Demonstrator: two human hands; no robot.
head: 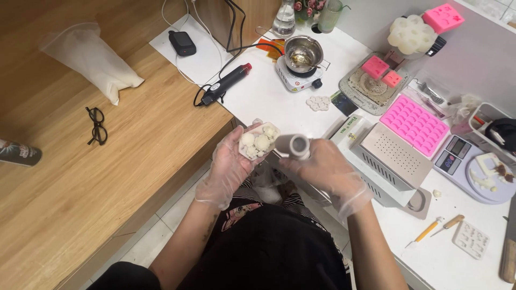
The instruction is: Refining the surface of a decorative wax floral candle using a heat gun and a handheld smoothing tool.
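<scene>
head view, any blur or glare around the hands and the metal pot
Head view: lighting is soft and even, shadows faint; the metal pot shows bright reflections inside; the grey cylinder in the right hand looks slightly motion-blurred; the left hand and its white mould are fairly sharp; edges bend slightly from wide-angle distortion.

Black glasses (97,125) and white bag (91,58) on wooden worktop (80,188). On white worktop (269,96): steel pot (303,53) on small hotplate (297,79), black heat gun (226,84), big pink mould (414,124), digital scale (454,154), perforated metal box (395,154).
</scene>
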